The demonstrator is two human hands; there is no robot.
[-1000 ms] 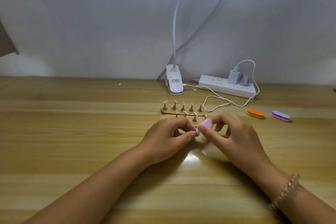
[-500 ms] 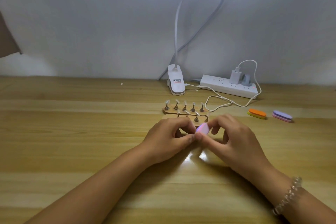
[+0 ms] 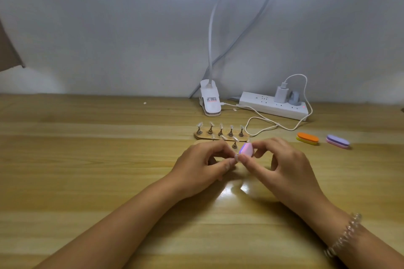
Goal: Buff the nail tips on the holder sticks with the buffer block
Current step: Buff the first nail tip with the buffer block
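My left hand (image 3: 202, 165) pinches a small holder stick with a clear nail tip (image 3: 236, 157) at its end, between thumb and fingers. My right hand (image 3: 282, 167) grips a pink buffer block (image 3: 247, 149) between thumb and forefinger, its edge touching the nail tip. Just behind my hands lies a wooden holder base (image 3: 202, 137) with several more sticks standing in it, each carrying a clear nail tip (image 3: 220, 126). A second wooden base closer to me is mostly hidden by my left hand.
An orange-and-yellow buffer block (image 3: 307, 138) and a purple-and-pink one (image 3: 337, 141) lie to the right on the wooden table (image 3: 87, 170). A white clip lamp base (image 3: 210, 100), a power strip (image 3: 273, 106) and a looping white cable (image 3: 262, 124) sit near the wall.
The pink buffer block has slid back and forth against the nail tip, moving slightly left then tilting up. Both hands stay in the same spot.
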